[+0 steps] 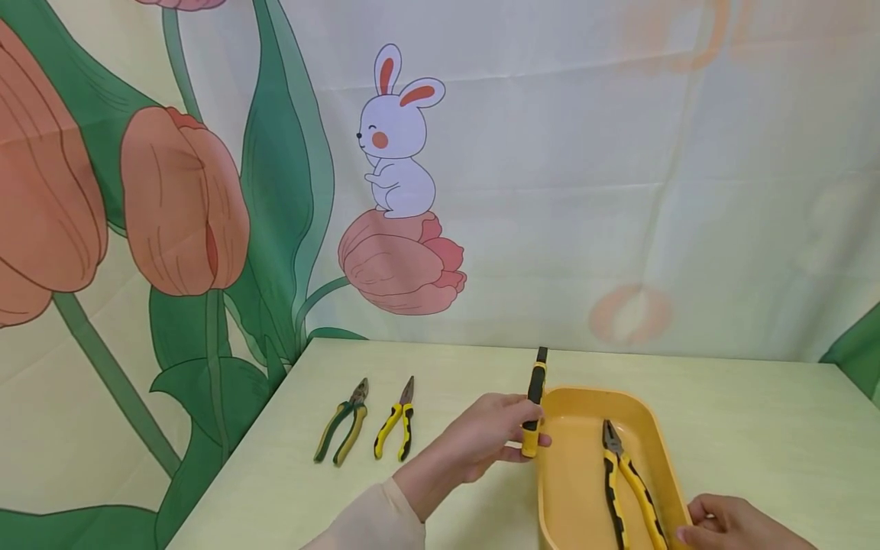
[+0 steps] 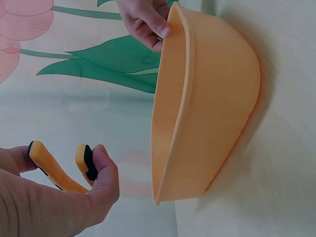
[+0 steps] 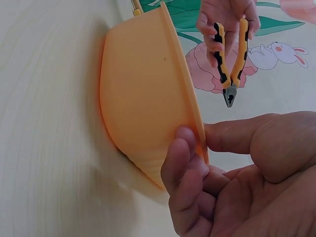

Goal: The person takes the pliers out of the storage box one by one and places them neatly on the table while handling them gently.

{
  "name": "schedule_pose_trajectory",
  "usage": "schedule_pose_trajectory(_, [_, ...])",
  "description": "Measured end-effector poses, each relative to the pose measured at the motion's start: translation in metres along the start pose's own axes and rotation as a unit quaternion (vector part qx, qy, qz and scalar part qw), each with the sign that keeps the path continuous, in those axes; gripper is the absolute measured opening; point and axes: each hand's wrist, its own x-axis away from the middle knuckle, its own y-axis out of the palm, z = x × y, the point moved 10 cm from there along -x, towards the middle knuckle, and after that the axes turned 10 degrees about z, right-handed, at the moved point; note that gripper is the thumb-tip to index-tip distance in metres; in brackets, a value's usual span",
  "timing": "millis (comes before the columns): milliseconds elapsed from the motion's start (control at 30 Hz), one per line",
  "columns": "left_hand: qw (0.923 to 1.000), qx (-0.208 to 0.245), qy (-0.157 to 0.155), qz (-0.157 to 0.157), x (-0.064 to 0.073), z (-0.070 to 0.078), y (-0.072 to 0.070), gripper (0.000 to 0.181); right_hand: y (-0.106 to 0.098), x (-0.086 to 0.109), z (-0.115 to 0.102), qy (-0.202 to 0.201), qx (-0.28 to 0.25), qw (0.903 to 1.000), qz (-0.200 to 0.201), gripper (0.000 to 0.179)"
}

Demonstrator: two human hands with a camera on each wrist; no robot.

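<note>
My left hand (image 1: 491,431) grips pliers (image 1: 535,405) with yellow and black handles, held up at the left rim of a yellow plastic basket (image 1: 567,473). In the right wrist view these pliers (image 3: 229,96) show their metal nose, and the handles are spread apart. My right hand (image 1: 739,523) pinches the basket's rim at its near right side, thumb on one face and fingers on the other, as the right wrist view shows. Inside the basket lies another pair of yellow and black pliers (image 1: 614,458), nose pointing away.
Left on the pale table (image 1: 268,489) lie green and tan pliers (image 1: 359,409) and, beside them, yellow and black long-nose pliers (image 1: 407,412). A curtain (image 1: 550,191) printed with tulips and a rabbit hangs behind the table.
</note>
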Motion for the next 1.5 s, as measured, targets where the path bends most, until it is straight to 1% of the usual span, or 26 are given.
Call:
schedule_pose_trajectory(167, [0.9997, -0.004, 0.013, 0.020, -0.002, 0.003, -0.009, 0.013, 0.000, 0.000, 0.000, -0.008, -0.005, 0.9999, -0.009, 0.017])
schedule_pose_trajectory(233, [0.9994, -0.007, 0.012, 0.031, -0.002, 0.003, -0.013, 0.014, 0.000, 0.000, -0.001, -0.019, -0.009, 0.9996, -0.020, 0.017])
schedule_pose_trajectory(433, [0.9984, -0.015, 0.007, 0.053, -0.004, -0.001, -0.024, 0.036, 0.001, 0.000, -0.002, -0.040, -0.018, 0.9982, -0.041, 0.018])
schedule_pose_trajectory(467, [0.9983, -0.015, 0.009, 0.056, -0.004, -0.001, -0.026, 0.037, 0.001, 0.000, -0.002, -0.040, -0.019, 0.9982, -0.040, 0.018])
schedule_pose_trajectory(567, [0.9978, -0.015, 0.013, 0.064, -0.004, -0.001, -0.031, 0.035, 0.001, 0.000, -0.002, -0.037, -0.018, 0.9984, -0.038, 0.018])
schedule_pose_trajectory(600, [0.9976, -0.013, 0.013, 0.067, -0.003, -0.002, -0.032, 0.034, 0.001, 0.000, -0.001, -0.036, -0.017, 0.9985, -0.038, 0.018])
schedule_pose_trajectory(700, [0.9976, 0.000, 0.013, 0.068, -0.003, -0.003, -0.036, 0.039, 0.002, 0.001, -0.002, -0.033, -0.018, 0.9986, -0.037, 0.018])
schedule_pose_trajectory(833, [0.9975, 0.025, 0.005, 0.065, -0.004, -0.005, -0.040, 0.048, 0.001, 0.002, -0.003, -0.031, -0.019, 0.9987, -0.037, 0.018])
schedule_pose_trajectory(900, [0.9974, 0.026, 0.000, 0.068, -0.004, -0.007, -0.044, 0.053, 0.002, 0.003, -0.004, -0.033, -0.021, 0.9984, -0.040, 0.019])
schedule_pose_trajectory(967, [0.9972, 0.021, 0.001, 0.072, -0.004, -0.009, -0.047, 0.058, 0.002, 0.004, -0.005, -0.033, -0.025, 0.9983, -0.042, 0.019])
schedule_pose_trajectory(1067, [0.9968, 0.005, 0.007, 0.079, -0.004, -0.010, -0.053, 0.057, 0.002, 0.004, -0.006, -0.033, -0.030, 0.9980, -0.045, 0.021])
schedule_pose_trajectory(1200, [0.9957, -0.013, 0.027, 0.087, -0.003, -0.010, -0.061, 0.038, 0.002, 0.005, -0.006, -0.033, -0.032, 0.9979, -0.046, 0.021])
schedule_pose_trajectory(1300, [0.9945, -0.025, 0.034, 0.096, -0.003, -0.011, -0.066, 0.031, 0.002, 0.005, -0.006, -0.034, -0.031, 0.9979, -0.045, 0.020])
schedule_pose_trajectory(1400, [0.9929, -0.039, 0.034, 0.107, -0.002, -0.013, -0.071, 0.038, 0.002, 0.003, -0.003, -0.031, -0.031, 0.9981, -0.042, 0.019])
schedule_pose_trajectory(1500, [0.9913, -0.053, 0.036, 0.115, -0.002, -0.015, -0.075, 0.051, 0.002, 0.000, 0.001, -0.027, -0.035, 0.9981, -0.043, 0.020])
